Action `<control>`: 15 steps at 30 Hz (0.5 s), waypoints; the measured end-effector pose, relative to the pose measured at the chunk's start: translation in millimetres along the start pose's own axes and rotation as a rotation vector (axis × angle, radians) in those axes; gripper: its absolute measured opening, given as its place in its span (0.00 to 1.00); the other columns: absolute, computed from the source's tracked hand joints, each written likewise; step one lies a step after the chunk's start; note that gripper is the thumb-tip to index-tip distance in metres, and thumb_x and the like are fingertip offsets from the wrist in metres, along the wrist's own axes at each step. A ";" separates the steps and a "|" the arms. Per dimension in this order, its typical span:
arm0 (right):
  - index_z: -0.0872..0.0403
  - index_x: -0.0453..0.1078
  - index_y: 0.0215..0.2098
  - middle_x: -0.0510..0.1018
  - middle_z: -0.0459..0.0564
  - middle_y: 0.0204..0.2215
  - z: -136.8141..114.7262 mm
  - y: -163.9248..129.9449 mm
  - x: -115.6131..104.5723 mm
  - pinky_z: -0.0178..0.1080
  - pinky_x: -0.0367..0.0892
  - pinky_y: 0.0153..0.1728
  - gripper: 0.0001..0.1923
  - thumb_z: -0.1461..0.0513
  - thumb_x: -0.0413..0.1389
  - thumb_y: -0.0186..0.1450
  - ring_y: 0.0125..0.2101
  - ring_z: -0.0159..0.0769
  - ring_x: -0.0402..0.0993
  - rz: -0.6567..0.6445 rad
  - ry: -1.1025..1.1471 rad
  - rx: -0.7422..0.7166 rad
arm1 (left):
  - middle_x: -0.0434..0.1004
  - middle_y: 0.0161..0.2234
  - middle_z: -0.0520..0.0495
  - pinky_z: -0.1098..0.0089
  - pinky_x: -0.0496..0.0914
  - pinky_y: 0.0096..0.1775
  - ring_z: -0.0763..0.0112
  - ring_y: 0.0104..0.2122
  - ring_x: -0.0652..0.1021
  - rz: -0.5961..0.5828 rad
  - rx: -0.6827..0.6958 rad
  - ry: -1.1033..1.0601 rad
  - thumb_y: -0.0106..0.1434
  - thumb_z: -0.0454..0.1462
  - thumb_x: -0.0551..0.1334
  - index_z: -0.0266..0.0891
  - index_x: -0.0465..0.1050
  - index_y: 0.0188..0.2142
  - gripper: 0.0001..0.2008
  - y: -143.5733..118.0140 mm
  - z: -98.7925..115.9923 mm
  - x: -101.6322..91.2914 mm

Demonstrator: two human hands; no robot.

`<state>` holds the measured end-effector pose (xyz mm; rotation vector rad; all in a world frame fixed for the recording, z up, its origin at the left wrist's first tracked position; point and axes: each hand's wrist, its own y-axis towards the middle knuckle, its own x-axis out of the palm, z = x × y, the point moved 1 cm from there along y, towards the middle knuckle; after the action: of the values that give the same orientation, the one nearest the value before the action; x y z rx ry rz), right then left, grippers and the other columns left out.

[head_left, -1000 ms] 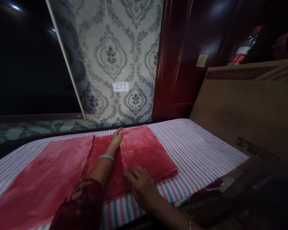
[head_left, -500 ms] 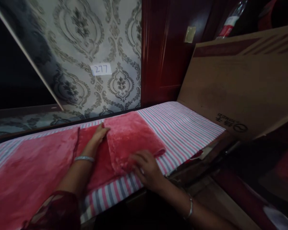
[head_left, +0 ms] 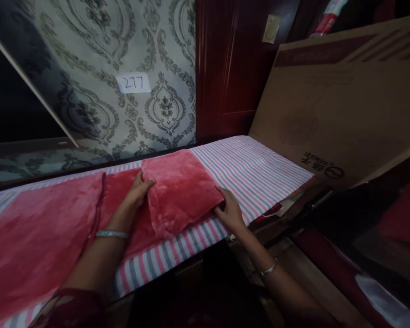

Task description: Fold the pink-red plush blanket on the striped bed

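Note:
A long red plush cloth (head_left: 44, 228) lies across a bed covered by a pink, white and grey striped sheet (head_left: 256, 173). Its right end is folded back into a flap (head_left: 177, 187). My left hand (head_left: 138, 189) rests flat on the cloth at the flap's left edge, fingers pressing the fold. My right hand (head_left: 228, 212) holds the flap's near right corner at the sheet. Both wrists wear silver bangles.
A large cardboard sheet (head_left: 338, 100) leans at the bed's right end. Patterned wallpaper with a "277" label (head_left: 133, 83) lies behind, beside a dark red wooden door (head_left: 232, 68). A bottle (head_left: 323, 20) stands behind the cardboard. Dark floor lies below the bed edge.
My right hand slid from the middle of the flap's near edge to its right corner. The left hand stayed at the fold. The view turned right and down.

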<state>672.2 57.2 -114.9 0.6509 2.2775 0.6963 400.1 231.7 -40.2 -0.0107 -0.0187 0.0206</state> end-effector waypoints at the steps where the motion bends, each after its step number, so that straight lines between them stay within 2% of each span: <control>1: 0.52 0.66 0.61 0.75 0.56 0.55 0.8 1.1 -0.7 0.51 0.67 0.58 0.35 0.66 0.54 0.53 0.56 0.46 0.71 0.005 0.014 0.008 | 0.77 0.51 0.39 0.56 0.74 0.54 0.55 0.50 0.79 -0.024 -0.033 -0.036 0.50 0.29 0.69 0.39 0.66 0.60 0.36 -8.0 1.3 0.7; 3: 0.52 0.69 0.58 0.77 0.55 0.52 4.1 1.7 -2.4 0.49 0.69 0.56 0.31 0.65 0.54 0.55 0.53 0.46 0.73 0.017 0.038 0.038 | 0.77 0.52 0.40 0.59 0.76 0.51 0.55 0.50 0.80 -0.095 -0.048 -0.098 0.50 0.31 0.71 0.42 0.64 0.61 0.38 -28.4 1.4 2.4; 5: 0.52 0.71 0.56 0.79 0.55 0.51 8.2 1.7 -3.0 0.49 0.70 0.55 0.27 0.63 0.54 0.57 0.52 0.45 0.75 0.027 0.047 0.078 | 0.74 0.58 0.39 0.61 0.76 0.51 0.55 0.52 0.79 -0.134 -0.047 -0.130 0.50 0.33 0.73 0.45 0.59 0.66 0.46 -51.2 -2.3 4.6; 7: 0.53 0.71 0.57 0.79 0.56 0.52 10.6 3.1 -2.2 0.48 0.70 0.55 0.28 0.63 0.55 0.57 0.52 0.45 0.75 0.029 0.036 0.088 | 0.66 0.65 0.40 0.63 0.75 0.52 0.55 0.56 0.76 -0.137 -0.061 -0.128 0.49 0.33 0.74 0.50 0.50 0.70 0.53 -71.0 -7.5 6.6; 9: 0.54 0.70 0.58 0.78 0.56 0.53 11.0 6.1 -1.0 0.49 0.70 0.56 0.30 0.64 0.54 0.55 0.53 0.46 0.75 0.022 0.014 0.074 | 0.62 0.67 0.42 0.64 0.75 0.53 0.56 0.58 0.75 -0.132 -0.088 -0.121 0.50 0.33 0.74 0.53 0.46 0.71 0.56 -83.5 -11.3 7.0; 15: 0.53 0.76 0.51 0.82 0.52 0.48 11.6 12.1 -1.4 0.47 0.71 0.54 0.28 0.68 0.48 0.55 0.50 0.43 0.77 0.013 0.022 0.130 | 0.68 0.64 0.43 0.66 0.77 0.47 0.56 0.53 0.78 -0.073 -0.067 -0.110 0.49 0.31 0.71 0.51 0.58 0.68 0.48 -84.8 -16.1 -7.8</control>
<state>684.4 68.7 -114.1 0.7232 2.3556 0.5673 394.3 146.5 -55.6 -0.0754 -0.1292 -0.0523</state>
